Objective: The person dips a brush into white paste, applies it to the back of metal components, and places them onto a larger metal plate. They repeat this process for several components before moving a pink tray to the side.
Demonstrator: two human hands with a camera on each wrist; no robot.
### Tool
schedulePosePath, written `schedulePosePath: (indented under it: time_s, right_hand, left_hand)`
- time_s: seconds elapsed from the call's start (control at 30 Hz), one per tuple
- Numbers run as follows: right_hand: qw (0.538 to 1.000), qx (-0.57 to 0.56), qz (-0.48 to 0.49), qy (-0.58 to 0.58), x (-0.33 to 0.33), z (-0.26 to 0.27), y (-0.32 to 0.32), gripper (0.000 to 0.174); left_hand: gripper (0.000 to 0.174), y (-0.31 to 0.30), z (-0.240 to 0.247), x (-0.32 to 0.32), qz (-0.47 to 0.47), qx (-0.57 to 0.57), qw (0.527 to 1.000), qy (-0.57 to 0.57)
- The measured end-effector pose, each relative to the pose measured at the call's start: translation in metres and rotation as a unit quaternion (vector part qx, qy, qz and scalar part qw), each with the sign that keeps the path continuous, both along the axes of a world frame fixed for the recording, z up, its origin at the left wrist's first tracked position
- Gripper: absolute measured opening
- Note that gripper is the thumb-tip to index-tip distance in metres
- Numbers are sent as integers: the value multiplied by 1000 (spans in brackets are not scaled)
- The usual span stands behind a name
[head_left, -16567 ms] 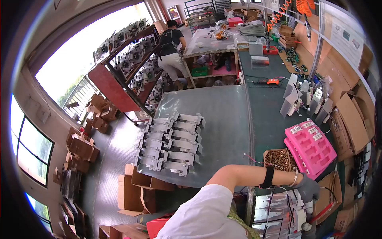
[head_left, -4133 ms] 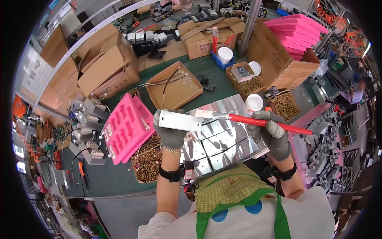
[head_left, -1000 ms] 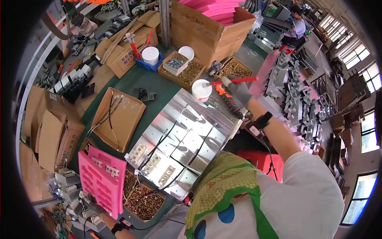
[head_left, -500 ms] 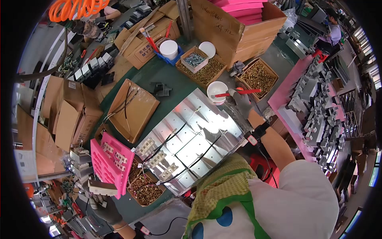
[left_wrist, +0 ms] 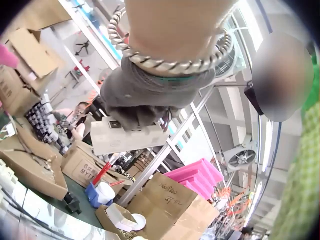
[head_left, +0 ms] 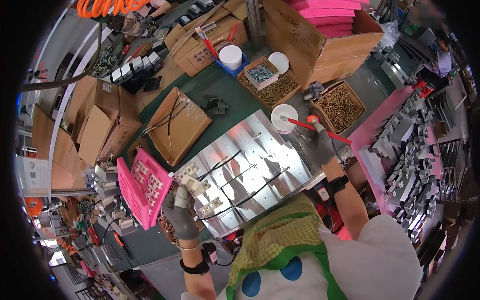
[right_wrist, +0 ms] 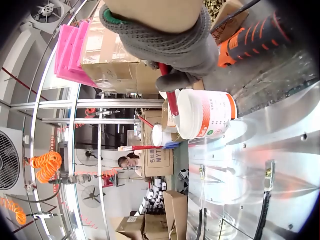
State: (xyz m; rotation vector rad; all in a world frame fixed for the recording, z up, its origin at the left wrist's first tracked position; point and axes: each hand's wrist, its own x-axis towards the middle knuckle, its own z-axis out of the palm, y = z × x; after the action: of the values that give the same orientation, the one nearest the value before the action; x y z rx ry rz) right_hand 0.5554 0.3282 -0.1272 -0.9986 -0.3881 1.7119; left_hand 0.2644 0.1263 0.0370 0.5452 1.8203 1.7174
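Observation:
My gloved left hand is at the near left corner of the shiny metal sheets, beside the pink foam tray. In the left wrist view its fingers grip an off-white rectangular metal piece, partly hidden behind the glove. My gloved right hand holds a red-handled brush slantwise. The brush's head lies over the mouth of a white tub; the right wrist view shows the tub with an orange label. Black cables and white terminal blocks lie on the sheets.
Boxes of brass-coloured screws stand beyond the tub, with an orange-black power tool near the right hand. A shallow cardboard tray holds cables. Metal brackets cover the bench at right. A large carton stands behind.
My left hand has come from beyond the pink tray to the sheets' near corner, carrying the off-white piece it picked up there. My right hand keeps the brush at the tub.

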Motion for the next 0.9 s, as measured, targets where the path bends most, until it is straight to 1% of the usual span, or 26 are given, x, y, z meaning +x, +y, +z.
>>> schedulePosePath:
  time_s: [0.03, 0.07, 0.1, 0.13, 0.17, 0.2, 0.23, 0.27, 0.3, 0.37, 0.4, 0.43, 0.5, 0.53, 0.6, 0.63, 0.67, 0.7, 0.73, 0.8, 0.83, 0.9]
  right_hand:
    - [1000, 4, 0, 4, 2, 5, -1, 25]
    - [1000, 10, 8, 12, 8, 6, 0, 26]
    - [1000, 15, 18, 20, 16, 7, 2, 28]
    - [999, 19, 30, 29, 21, 8, 4, 29]
    - [997, 27, 53, 52, 20, 24, 3, 32]
    - [993, 32, 78, 77, 18, 47, 1, 34]
    - [989, 30, 105, 101, 17, 61, -1, 36]
    - [983, 27, 133, 124, 14, 75, -4, 38]
    - [973, 44, 169, 147, 5, 94, -9, 38]
    - [955, 56, 221, 192, -14, 130, -24, 37]
    - [949, 93, 245, 176, -24, 141, -31, 37]
    - [941, 132, 267, 160, -33, 151, -38, 37]
    - [925, 214, 296, 109, -49, 168, -53, 39]
    - [925, 215, 308, 56, -52, 174, -61, 43]
    - [892, 287, 348, -14, -64, 185, -70, 46]
    - [887, 315, 334, -44, -72, 193, -77, 49]
    - [872, 322, 364, -51, -74, 195, -77, 50]
    - [857, 330, 393, -58, -75, 196, -76, 51]
    - [840, 336, 421, -65, -77, 197, -76, 51]
    - [835, 341, 421, -92, -84, 203, -79, 52]
    - [832, 338, 427, -103, -86, 206, -80, 52]
    - [827, 334, 439, -114, -90, 212, -82, 50]
  left_hand:
    - [28, 2, -1, 0, -47, -55, 992, 106]
    - [31, 5, -7, 4, -61, -38, 979, 188]
    - [31, 9, -5, 5, -82, -47, 952, 293]
    - [31, 12, -3, 4, -101, -60, 912, 393]
    - [30, 13, -7, 3, -91, -35, 951, 294]
    - [29, 13, -11, 1, -76, -6, 978, 194]
    - [24, 18, 1, 5, -59, 44, 995, 60]
    - [12, 10, -1, -4, -15, 37, 986, -161]
    - [22, -2, -27, -12, -47, 35, 994, 87]
    - [48, -15, -48, -17, -90, 76, 955, 272]
    - [56, -13, -49, -14, -99, 137, 962, 215]
    - [57, -12, -46, -13, -94, 176, 979, 28]
    - [59, -13, -42, -10, -53, 199, 978, -26]
    - [60, -16, -55, -13, -45, 167, 975, 136]
    - [58, -14, -31, -4, -51, 200, 976, 63]
    - [57, -17, -32, -6, -54, 185, 976, 98]
    - [57, -20, -34, -9, -58, 168, 975, 133]
    - [54, -22, -38, -7, -37, 187, 974, 120]
    - [54, -23, -37, -7, -46, 191, 974, 109]
    - [52, -25, -33, -9, -67, 199, 974, 86]
    - [51, -27, -38, -15, -86, 199, 964, 154]
    - [47, -26, -37, -13, -56, 213, 970, 107]
